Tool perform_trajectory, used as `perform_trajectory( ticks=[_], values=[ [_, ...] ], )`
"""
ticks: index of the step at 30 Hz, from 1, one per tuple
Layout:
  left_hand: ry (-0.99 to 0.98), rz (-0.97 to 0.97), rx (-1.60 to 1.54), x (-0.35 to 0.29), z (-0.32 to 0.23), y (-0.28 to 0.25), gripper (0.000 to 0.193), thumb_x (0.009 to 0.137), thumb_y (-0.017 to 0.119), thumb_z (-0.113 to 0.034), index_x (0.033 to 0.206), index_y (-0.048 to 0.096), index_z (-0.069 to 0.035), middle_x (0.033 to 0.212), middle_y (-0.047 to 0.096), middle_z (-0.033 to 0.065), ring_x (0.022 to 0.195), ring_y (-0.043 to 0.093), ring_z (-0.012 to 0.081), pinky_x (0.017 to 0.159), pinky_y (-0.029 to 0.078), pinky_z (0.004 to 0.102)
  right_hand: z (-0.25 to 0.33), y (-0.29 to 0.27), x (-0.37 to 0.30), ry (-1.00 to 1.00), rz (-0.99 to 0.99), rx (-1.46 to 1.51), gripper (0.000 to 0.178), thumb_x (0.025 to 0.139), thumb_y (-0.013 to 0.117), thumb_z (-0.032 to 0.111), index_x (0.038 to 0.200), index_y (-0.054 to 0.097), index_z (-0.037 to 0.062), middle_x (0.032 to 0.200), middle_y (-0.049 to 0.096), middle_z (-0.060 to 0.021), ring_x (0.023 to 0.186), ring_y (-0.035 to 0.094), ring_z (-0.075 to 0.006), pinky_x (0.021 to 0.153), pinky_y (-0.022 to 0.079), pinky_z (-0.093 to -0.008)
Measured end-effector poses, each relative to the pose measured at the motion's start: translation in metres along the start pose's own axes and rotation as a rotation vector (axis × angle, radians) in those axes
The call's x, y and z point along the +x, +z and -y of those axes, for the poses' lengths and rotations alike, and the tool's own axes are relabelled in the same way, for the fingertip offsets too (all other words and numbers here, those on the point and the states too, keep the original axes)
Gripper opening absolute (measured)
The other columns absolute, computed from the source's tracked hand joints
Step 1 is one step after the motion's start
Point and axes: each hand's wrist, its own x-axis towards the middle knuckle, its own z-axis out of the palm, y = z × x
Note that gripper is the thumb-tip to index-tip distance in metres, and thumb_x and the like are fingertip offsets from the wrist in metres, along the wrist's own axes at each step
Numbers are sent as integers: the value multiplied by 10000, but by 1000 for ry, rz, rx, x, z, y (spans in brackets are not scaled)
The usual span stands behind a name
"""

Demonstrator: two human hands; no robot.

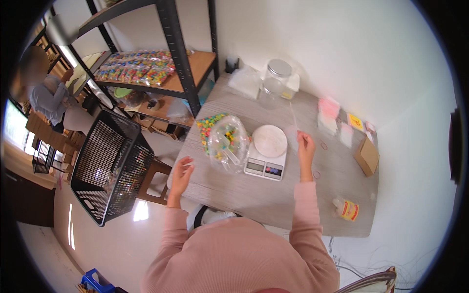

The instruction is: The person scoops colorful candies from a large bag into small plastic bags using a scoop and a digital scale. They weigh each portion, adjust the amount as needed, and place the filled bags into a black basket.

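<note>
Your right hand [306, 141] pinches thin clear plastic [294, 118] beside the scale [264, 169]; your left hand [181, 176] hangs open and empty near the table's edge. The open bag [242, 138] of colourful pieces sits left of the scale; a knock from your left hand could spill it. Behind, on the grey table [220, 189], stands a jar [276, 79]. Leftward are a black basket [128, 171] and shelves [201, 67].

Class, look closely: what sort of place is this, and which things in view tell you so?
Probably a small packing room. A digital scale sits on the table beside a clear bag of small colourful pieces, and a nearby shelf holds rows of filled packets.
</note>
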Motion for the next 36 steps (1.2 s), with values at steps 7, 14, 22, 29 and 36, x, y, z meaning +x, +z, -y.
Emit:
perform_trajectory(
  ticks=[7,14,22,29,36],
  values=[
    [-30,425,-892,-14,-37,26,595,895,333,-540,1268,388,-78,1202,481,105,1042,500,223,836,424,407,132,108,-98,-431,630,-149,78,753,596,6,825,567,10,980,604,-124,885,600,-227,763,473,-295],
    [-201,111,-806,-22,-26,-33,264,901,466,-232,1118,479,-82,957,548,23,896,530,127,726,473,329,164,164,-131,-532,955,-185,134,709,648,72,816,576,35,1016,596,-87,861,603,-257,724,488,-321],
    [-150,-40,-847,-29,-20,-81,70,896,484,-159,896,507,-93,773,500,-35,720,489,63,657,431,249,173,207,-132,-492,939,-47,172,654,703,51,780,587,39,926,630,-86,848,616,-243,760,486,-316],
    [-58,-91,-667,-39,-20,-86,15,852,563,-78,842,553,-73,742,533,-28,659,495,61,620,412,218,174,243,-143,-680,629,-247,151,659,698,34,777,604,29,853,620,-90,808,613,-217,731,482,-295],
    [83,-119,-529,-35,-28,-42,53,806,617,-15,794,566,-23,794,609,36,695,552,67,623,449,214,168,242,-163,-227,763,69,200,680,709,49,841,596,9,754,607,-90,675,604,-168,607,474,-269]
  ],
)
